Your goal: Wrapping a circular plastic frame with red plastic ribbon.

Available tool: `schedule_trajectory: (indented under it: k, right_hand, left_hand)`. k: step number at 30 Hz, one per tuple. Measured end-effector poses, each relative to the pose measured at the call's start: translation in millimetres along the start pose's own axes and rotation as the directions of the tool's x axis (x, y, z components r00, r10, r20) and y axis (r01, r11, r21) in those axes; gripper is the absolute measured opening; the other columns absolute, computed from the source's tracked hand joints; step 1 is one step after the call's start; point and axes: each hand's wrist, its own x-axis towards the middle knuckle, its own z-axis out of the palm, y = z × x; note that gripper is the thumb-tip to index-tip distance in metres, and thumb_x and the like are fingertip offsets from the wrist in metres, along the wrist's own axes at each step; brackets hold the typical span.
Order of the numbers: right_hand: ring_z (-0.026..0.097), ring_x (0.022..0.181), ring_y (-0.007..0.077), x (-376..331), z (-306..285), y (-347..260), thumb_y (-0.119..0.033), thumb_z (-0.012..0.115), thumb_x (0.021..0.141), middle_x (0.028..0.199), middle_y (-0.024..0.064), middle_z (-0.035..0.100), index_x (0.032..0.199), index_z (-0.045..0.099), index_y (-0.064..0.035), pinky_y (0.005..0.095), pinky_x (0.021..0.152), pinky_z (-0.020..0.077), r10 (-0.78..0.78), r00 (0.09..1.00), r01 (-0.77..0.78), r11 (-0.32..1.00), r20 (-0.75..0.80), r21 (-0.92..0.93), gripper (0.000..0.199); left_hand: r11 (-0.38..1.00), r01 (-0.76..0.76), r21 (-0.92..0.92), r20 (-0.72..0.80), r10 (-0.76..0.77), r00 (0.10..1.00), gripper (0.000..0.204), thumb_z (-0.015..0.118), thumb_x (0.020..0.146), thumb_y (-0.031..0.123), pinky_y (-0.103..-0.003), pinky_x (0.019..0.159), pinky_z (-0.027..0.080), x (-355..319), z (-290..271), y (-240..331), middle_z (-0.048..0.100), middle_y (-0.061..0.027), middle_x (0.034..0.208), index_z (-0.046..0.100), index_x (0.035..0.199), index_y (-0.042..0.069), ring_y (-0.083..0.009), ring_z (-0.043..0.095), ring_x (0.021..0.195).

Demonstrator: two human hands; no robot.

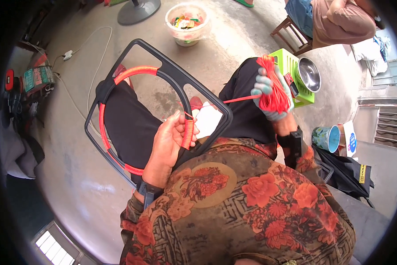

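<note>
A black frame (162, 59) with a round inner ring rests across my lap. Sections of the ring are wrapped in red-orange cord (136, 70). My bare left hand (169, 132) is closed around the ring's near right side, its fingers on a wrapped section (188, 133). In a grey-green glove, my right hand (273, 90) grips a bundle of red cord (275, 98) above my right knee. One strand (242, 99) runs taut from the bundle leftward to the frame's right corner. Behind that corner shows a white piece (209, 120), its kind unclear.
A translucent tub (187, 33) with colourful bits stands ahead. To the right is a green plastic stool (286, 62) with a metal bowl (309, 74). A person (339, 22) sits at the far right. A white cable (92, 66) crosses the floor at left. A blue bucket (326, 138) stands right.
</note>
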Motion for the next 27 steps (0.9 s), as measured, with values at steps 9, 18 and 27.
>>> schedule_trajectory:
  k: [9,18,27]
  right_hand:
    - [0.044,0.044,0.0112,-48.3,-5.0,11.5,-0.044,0.04,0.094,0.058,-0.0009,0.046,0.099,0.052,-0.0002,0.0275,0.056,0.0423,0.05,0.998,-0.061,0.936,-0.042,-0.347,0.046]
    - [0.054,0.094,0.0094,-6.5,11.9,46.1,-0.018,0.064,0.081,0.1,0.0027,0.063,0.107,0.061,-0.0008,0.0241,0.086,0.0415,0.277,0.933,-0.285,0.171,-0.231,-0.943,0.032]
    - [0.055,0.089,0.0114,59.2,35.9,112.6,-0.032,0.067,0.081,0.098,0.0033,0.058,0.118,0.049,-0.0032,0.0253,0.078,0.0454,0.341,0.937,-0.22,0.398,-0.079,-0.891,0.05]
  left_hand:
    - [0.985,-0.101,0.137,-0.035,0.107,0.994,0.015,0.055,0.089,0.022,-0.026,0.048,0.048,-0.4,8.1,-0.5,0.06,-0.0115,0.069,0.053,0.086,0.008,-0.017,0.055,0.052]
    - [0.978,-0.154,0.139,-0.015,0.158,0.987,0.007,0.052,0.087,0.013,-0.027,0.05,0.05,-2.2,6.2,1.2,0.061,-0.0125,0.072,0.051,0.084,0.007,-0.0165,0.058,0.055]
    - [0.933,-0.251,0.259,0.009,0.258,0.966,0.016,0.053,0.088,0.019,-0.025,0.049,0.048,-10.2,14.6,0.4,0.063,-0.008,0.079,0.054,0.096,0.005,-0.0137,0.06,0.061]
